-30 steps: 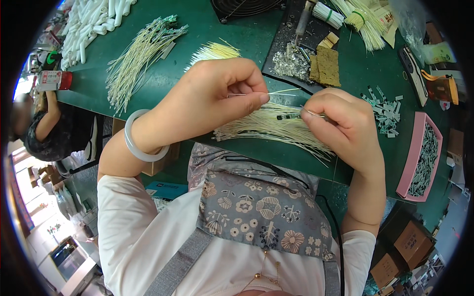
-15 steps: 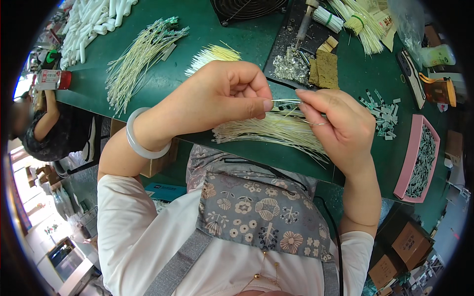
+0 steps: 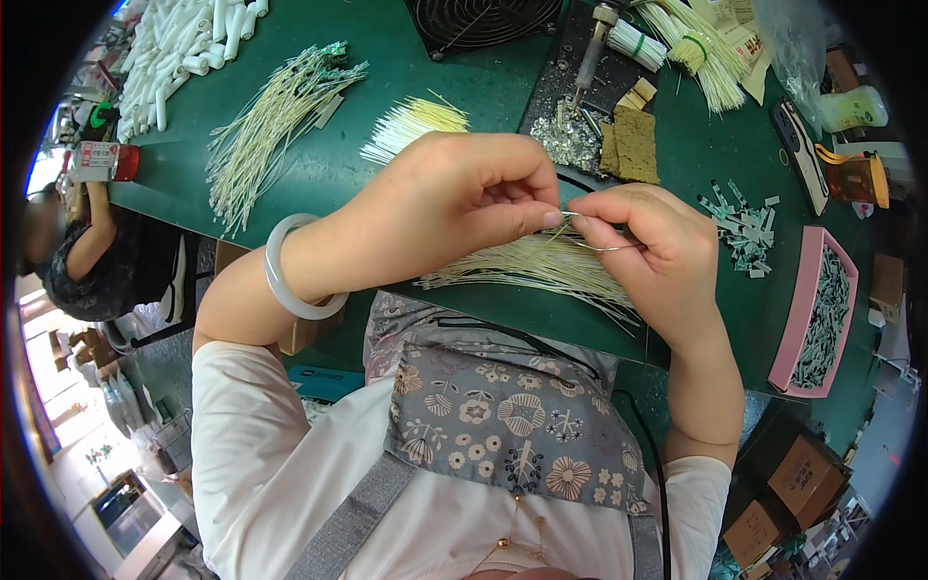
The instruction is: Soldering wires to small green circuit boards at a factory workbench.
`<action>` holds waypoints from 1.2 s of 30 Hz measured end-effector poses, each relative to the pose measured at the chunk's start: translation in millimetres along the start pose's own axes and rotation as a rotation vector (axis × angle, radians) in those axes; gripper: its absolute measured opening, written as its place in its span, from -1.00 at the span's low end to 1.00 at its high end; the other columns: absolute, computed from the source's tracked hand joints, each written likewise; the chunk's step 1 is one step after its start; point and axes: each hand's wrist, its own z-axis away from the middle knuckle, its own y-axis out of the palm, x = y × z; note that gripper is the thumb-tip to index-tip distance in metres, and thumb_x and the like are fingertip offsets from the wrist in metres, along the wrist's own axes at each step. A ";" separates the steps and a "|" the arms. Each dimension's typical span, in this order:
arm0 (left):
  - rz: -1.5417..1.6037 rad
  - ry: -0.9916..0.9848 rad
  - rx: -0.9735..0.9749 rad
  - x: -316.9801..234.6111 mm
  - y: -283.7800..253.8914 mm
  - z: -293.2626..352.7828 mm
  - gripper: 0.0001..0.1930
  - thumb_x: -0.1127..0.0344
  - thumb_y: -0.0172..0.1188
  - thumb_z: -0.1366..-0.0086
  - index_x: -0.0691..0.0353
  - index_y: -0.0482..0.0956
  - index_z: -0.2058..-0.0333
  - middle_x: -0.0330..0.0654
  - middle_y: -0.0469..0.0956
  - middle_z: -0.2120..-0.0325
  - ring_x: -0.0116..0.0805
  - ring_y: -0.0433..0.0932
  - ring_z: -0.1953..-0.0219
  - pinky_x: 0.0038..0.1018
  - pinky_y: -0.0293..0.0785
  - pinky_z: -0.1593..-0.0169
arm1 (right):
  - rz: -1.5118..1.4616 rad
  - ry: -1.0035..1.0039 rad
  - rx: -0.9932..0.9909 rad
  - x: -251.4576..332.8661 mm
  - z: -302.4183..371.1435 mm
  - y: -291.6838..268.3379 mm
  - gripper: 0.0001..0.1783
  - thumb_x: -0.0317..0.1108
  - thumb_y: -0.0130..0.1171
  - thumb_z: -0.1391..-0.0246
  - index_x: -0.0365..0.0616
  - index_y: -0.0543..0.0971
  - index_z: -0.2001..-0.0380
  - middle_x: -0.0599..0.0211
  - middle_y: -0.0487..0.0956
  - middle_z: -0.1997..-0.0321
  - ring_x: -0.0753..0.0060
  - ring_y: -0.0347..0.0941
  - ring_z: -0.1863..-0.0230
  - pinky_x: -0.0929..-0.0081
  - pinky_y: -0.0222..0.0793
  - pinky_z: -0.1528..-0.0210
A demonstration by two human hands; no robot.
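Note:
My left hand (image 3: 478,198) is closed in a pinch on the end of a thin pale wire (image 3: 569,214). Close beside it, thumb and index finger of my right hand (image 3: 662,246) are pinched at the same spot. A thin, silvery, curved wire (image 3: 611,248) runs out of the right hand's grip, below the index finger. The fingertips nearly meet, so the exact joint between the strands is hidden. Under both hands a spread bundle of pale yellow-white wires (image 3: 527,268) lies along the table's near edge.
On the green table (image 3: 309,184) are a soldering iron (image 3: 592,58), brown sponge pieces (image 3: 635,143), loose small circuit boards (image 3: 744,230) and a pink tray (image 3: 795,324) full of similar pieces. Left lie wired boards (image 3: 275,126) and white tubes (image 3: 184,58). A black fan (image 3: 483,24) stands behind. Another person (image 3: 92,242) sits left.
My left hand has shifted right and my right hand slightly left, so the fingertips are now almost together. The span of wire visible between them has shortened.

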 end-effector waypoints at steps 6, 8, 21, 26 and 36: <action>-0.110 -0.004 0.032 0.5 1.1 -6.2 -0.91 0.46 0.21 -0.10 0.31 0.50 0.42 -0.28 0.46 0.54 -0.58 0.41 0.50 -0.64 0.36 0.41 | -0.046 0.097 0.007 -0.1 0.6 -1.0 -0.91 -0.51 0.25 0.21 -0.20 0.57 0.51 0.29 0.56 0.52 0.41 0.49 0.52 0.58 0.38 0.50; -0.051 -0.012 0.001 1.4 3.6 -5.9 -0.92 0.47 0.20 -0.10 0.32 0.49 0.43 -0.29 0.46 0.54 -0.58 0.40 0.49 -0.65 0.35 0.40 | -0.069 0.145 0.012 0.0 0.6 -1.5 -0.90 -0.51 0.26 0.20 -0.20 0.58 0.50 0.28 0.56 0.52 0.43 0.49 0.53 0.59 0.37 0.51; 0.317 -0.185 -0.008 11.6 8.4 -7.7 -0.94 0.50 0.16 -0.13 0.33 0.47 0.41 -0.29 0.38 0.36 -0.62 0.36 0.34 -0.72 0.35 0.32 | -0.482 0.564 0.051 -5.4 4.0 3.3 -0.87 -0.47 0.23 0.11 -0.26 0.59 0.42 0.48 0.55 0.54 0.84 0.29 0.59 0.82 0.23 0.54; 0.315 -0.182 0.019 16.3 7.6 -8.4 -0.94 0.50 0.15 -0.14 0.34 0.47 0.41 -0.29 0.40 0.38 -0.63 0.36 0.36 -0.72 0.34 0.34 | -0.487 0.605 0.092 -4.5 1.9 2.1 -0.85 -0.47 0.21 0.08 -0.28 0.59 0.38 0.45 0.57 0.51 0.83 0.34 0.55 0.83 0.28 0.50; 0.483 -0.318 0.067 17.3 3.3 -15.5 -0.95 0.54 0.12 -0.12 0.34 0.42 0.46 -0.20 0.45 0.36 -0.66 0.39 0.39 -0.73 0.36 0.31 | -0.528 0.643 0.068 -5.3 -1.3 3.3 -0.82 -0.53 0.15 0.03 -0.29 0.58 0.29 0.42 0.59 0.43 0.84 0.38 0.47 0.83 0.31 0.43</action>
